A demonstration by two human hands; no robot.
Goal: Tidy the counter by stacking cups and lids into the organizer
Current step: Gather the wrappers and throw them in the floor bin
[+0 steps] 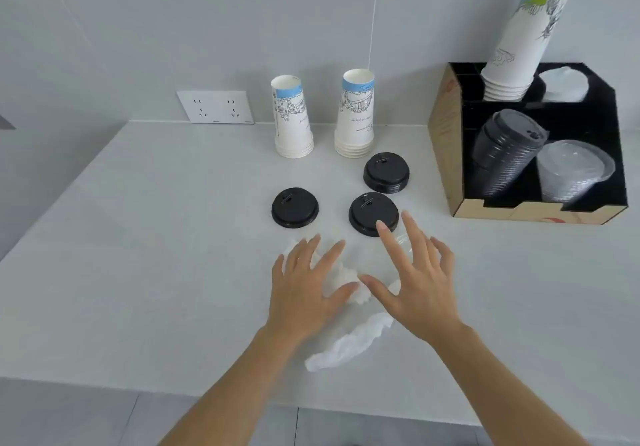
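Hands first: our left hand point(306, 283) and right hand point(417, 279) hover spread and empty over crumpled white plastic wrap point(346, 345) and what looks like a clear lid point(403, 241) on the tabletop point(138, 255). We judge we are about to gather these; next we must pinch the flimsy pieces together. Beyond lie three black lid stacks point(373, 213), then two upturned paper cup stacks point(355, 116), none put away yet. At far right the organizer point(446, 127) already holds black lids point(502, 151), clear lids point(575, 172), a cup stack point(519, 51) and white lids point(562, 84) in separate compartments.
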